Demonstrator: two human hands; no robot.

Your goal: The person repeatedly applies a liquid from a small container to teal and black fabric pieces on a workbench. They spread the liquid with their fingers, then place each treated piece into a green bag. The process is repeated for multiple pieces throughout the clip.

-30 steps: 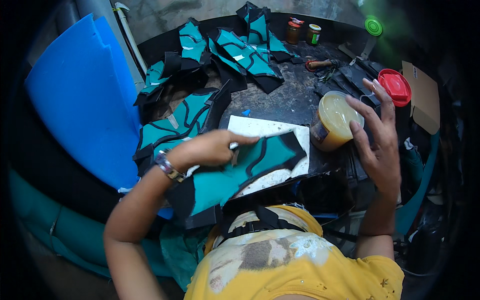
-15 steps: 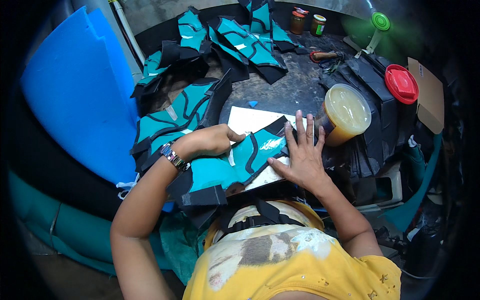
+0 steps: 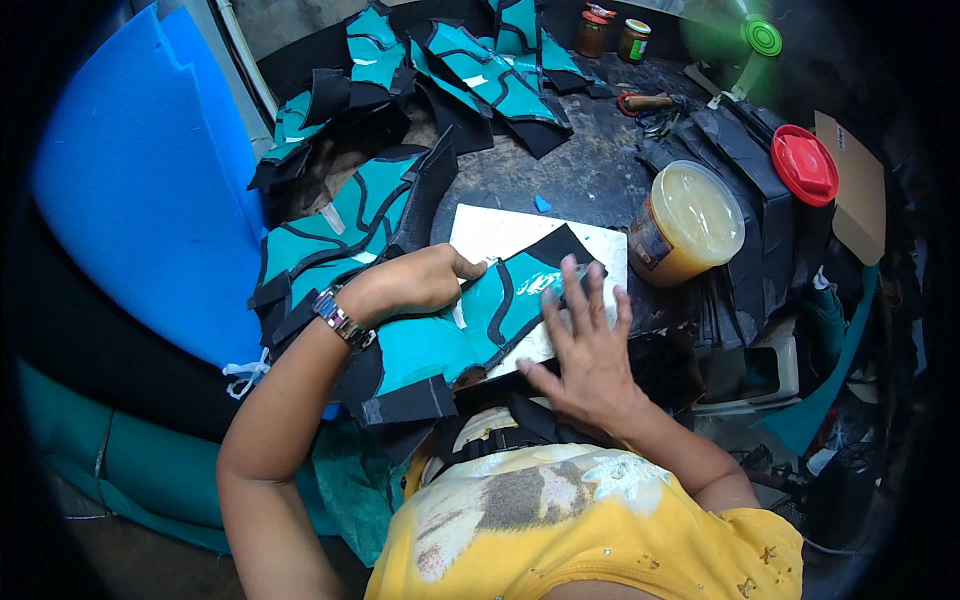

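The right hand [image 3: 585, 350] is leaving the glue tub [image 3: 688, 222] (now untouched). It is pressing flat onto the teal piece [image 3: 470, 325].

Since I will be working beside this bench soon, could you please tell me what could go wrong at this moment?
1. The open tub of yellowish glue stands right beside the right hand, its red lid off; a sweep of that hand could tip it.
2. The glossy teal-and-black cut piece looks wet where the right hand presses, so glue may smear onto the fingers.
3. The left hand pins only one edge, so the piece might shift on the white board.
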